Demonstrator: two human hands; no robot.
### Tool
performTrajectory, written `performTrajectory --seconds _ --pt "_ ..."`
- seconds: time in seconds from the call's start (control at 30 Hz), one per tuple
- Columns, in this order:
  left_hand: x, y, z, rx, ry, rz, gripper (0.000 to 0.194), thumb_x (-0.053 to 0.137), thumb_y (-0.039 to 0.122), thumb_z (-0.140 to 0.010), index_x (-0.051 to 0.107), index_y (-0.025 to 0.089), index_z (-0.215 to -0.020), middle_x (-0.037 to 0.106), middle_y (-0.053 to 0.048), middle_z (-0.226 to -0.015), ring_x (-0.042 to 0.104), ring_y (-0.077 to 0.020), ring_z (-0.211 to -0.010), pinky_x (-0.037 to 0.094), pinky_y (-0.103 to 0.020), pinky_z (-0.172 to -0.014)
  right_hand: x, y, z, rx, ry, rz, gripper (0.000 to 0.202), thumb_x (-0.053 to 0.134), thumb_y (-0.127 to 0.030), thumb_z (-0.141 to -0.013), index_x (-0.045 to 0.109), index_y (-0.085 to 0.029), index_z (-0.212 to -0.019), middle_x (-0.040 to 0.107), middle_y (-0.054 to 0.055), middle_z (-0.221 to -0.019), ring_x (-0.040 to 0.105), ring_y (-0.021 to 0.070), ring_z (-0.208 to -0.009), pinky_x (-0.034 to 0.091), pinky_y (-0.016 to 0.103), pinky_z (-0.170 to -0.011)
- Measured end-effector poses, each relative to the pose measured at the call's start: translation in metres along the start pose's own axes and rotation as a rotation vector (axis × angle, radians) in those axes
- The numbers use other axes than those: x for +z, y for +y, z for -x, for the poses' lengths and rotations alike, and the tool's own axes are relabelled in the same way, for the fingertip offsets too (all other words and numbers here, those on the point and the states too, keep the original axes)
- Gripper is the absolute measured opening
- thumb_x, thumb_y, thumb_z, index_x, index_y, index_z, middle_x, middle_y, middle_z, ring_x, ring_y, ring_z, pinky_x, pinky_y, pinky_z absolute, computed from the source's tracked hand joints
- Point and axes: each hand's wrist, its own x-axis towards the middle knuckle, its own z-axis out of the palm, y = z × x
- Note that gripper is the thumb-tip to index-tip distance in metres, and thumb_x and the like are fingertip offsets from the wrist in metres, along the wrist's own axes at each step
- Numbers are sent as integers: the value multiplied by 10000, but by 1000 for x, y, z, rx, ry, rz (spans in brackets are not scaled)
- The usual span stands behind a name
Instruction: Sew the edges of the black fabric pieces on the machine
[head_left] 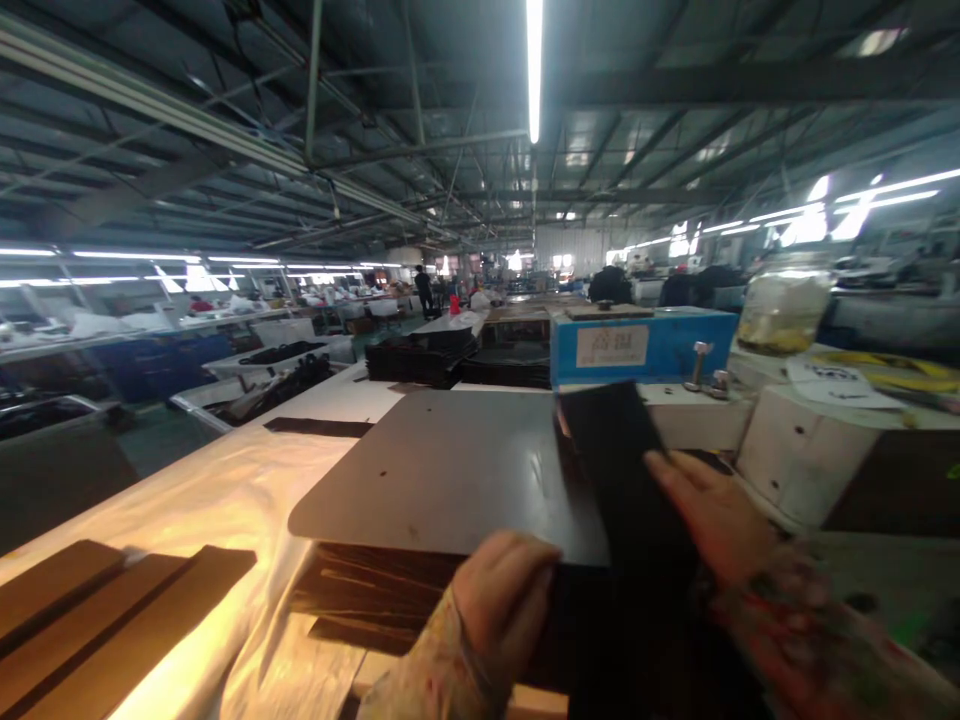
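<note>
A long black strip of material (619, 450) hangs at a slant right of centre, with my right hand (712, 510) closed on its right edge. At the front edge of a grey metal plate (465, 460) is my left hand (504, 590), its fingers curled and blurred; what they hold, if anything, is hidden. Under the plate lies a stack of brown and black sheets (375, 595). Dark material fills the shadowed area between my two hands.
Brown strips (127, 620) lie on the covered table at left. Black stacks (420, 358) stand behind the plate. A blue box (645, 348), a glass jar (784, 305) and a white machine housing (802, 455) are at right. A person (424, 292) stands far back.
</note>
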Motion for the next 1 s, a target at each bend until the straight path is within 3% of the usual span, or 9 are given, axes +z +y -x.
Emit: performTrajectory --seconds 0.1,0.17,0.27,0.37,0.43,0.5,0.67,0.87,1.0 --pt "-12 -22 -30 -163 160 -49 165 403 203 -781 549 175 -852 552 -32 -762 511 -125 -702 414 -235 -618 28 16 -7 -37 -134 130 365 372 -463 -756 540 -173 -614 515 -13 -546 497 133 -537 385 229 -492" --pt "-11 -36 -50 -236 169 -31 201 423 239 -764 537 166 -912 555 -43 -841 514 -137 -768 420 -236 -633 39 27 -5 -75 -161 227 361 369 -445 -768 483 -174 -557 452 -36 -510 451 109 -511 334 211 -477" --pt "2 -56 -76 -320 79 57 309 466 295 -725 523 139 -986 552 -75 -938 510 -170 -853 425 -266 -695 43 33 -3 -77 -214 268 351 358 -434 -782 460 -177 -566 429 -48 -514 439 100 -518 307 200 -471" --pt "19 -71 -91 -456 -114 278 329 499 365 -698 570 131 -919 605 -62 -835 550 -172 -777 433 -270 -683 39 32 -3 -78 -253 296 344 361 -430 -782 465 -180 -570 441 -46 -519 455 106 -521 314 203 -476" --pt "29 -77 -93 -525 -162 428 326 524 396 -673 593 135 -856 620 -39 -737 565 -158 -680 440 -255 -626 37 31 -5 -91 -257 323 327 371 -419 -778 485 -183 -583 466 -39 -529 474 116 -528 329 211 -485" --pt "36 -81 -92 -549 -128 486 322 539 405 -656 599 134 -821 617 -29 -695 558 -143 -622 434 -243 -581 38 31 -6 -87 -235 335 272 400 -402 -765 539 -183 -682 529 -18 -591 513 137 -577 362 226 -516" --pt "40 -83 -88 -510 -105 438 290 495 394 -684 602 136 -765 592 -16 -650 526 -125 -594 410 -228 -561 48 32 -12 -93 -174 278 339 431 -316 -751 518 -156 -1038 604 65 -899 558 183 -799 434 277 -673" --pt "35 -77 -90 -509 -119 396 261 448 358 -694 594 146 -734 562 -5 -638 511 -139 -650 392 -241 -618 57 33 -14 -319 -119 254 382 357 -240 -785 453 -81 -1118 536 110 -1065 494 169 -966 398 291 -835" --pt "31 -72 -93 -542 -123 408 230 457 338 -664 588 150 -679 524 14 -592 488 -127 -611 371 -234 -598 58 34 -8 -467 -59 336 357 317 -210 -818 440 -80 -1127 537 114 -1048 487 160 -971 410 274 -827"
